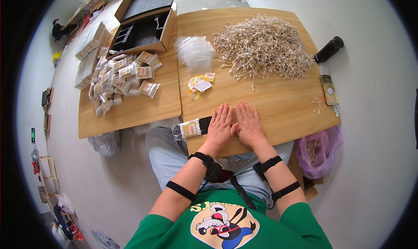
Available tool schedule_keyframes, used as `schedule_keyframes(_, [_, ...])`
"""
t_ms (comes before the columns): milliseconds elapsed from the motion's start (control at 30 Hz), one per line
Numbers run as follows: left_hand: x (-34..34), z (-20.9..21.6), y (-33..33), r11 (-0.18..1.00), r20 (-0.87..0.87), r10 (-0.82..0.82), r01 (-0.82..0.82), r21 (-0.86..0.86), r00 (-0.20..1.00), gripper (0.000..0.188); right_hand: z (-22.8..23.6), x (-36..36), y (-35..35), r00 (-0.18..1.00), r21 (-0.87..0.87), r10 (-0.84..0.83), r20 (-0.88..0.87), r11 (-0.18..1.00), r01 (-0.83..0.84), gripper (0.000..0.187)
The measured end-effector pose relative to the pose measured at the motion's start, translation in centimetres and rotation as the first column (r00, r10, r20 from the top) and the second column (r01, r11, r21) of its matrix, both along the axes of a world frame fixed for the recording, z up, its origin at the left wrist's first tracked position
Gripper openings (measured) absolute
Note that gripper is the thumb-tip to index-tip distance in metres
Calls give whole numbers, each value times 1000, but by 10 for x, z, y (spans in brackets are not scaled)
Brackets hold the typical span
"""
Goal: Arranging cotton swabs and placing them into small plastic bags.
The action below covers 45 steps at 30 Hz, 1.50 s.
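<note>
My left hand [220, 127] and my right hand [249, 126] lie flat side by side near the table's front edge, fingers stretched out and pointing away from me. Between them shows a narrow row of cotton swabs [235, 115]; how far it runs under my palms is hidden. A flat black strip [205, 125] reaches out from beneath my left hand. Just left of it, a clear bag of cotton swabs [190, 129] with a yellow and white label card rests at the edge. Beyond my hands are small label cards [200, 85] and a stack of clear plastic bags [194, 53].
A large heap of loose cotton swabs [265, 46] covers the far right. Filled swab packs [124, 77] pile up at left, near an open cardboard box [167, 33]. A black bottle [329, 49], a phone [328, 89] and a purple bag [320, 157] are at right.
</note>
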<state>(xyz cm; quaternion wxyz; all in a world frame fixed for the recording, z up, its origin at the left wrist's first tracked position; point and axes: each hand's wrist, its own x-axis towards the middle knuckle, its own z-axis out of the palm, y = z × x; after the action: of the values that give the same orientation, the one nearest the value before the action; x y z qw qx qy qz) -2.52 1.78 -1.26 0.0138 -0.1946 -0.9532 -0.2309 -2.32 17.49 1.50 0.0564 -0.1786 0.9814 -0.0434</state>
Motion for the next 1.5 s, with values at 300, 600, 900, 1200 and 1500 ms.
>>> schedule_keyframes(300, [3,3,0,998,-26,2,-4,-61,1000,65,-3,1,-4,999,7,-34,-16,999,34,69])
schedule_keyframes(600, [3,6,0,993,-42,14,-19,-116,999,62,-10,2,1,978,-220,-82,-193,975,38,56])
schedule_keyframes(900, [3,8,3,986,-42,52,-58,-158,998,57,-7,8,5,876,-759,-426,-228,641,114,18])
schedule_keyframes(1200, [3,7,2,989,-70,52,-61,-133,996,56,-7,9,3,872,-718,-425,-243,683,134,15])
schedule_keyframes(1500, [3,6,2,989,-73,56,-66,-134,996,58,-7,6,2,871,-733,-425,-247,670,119,17])
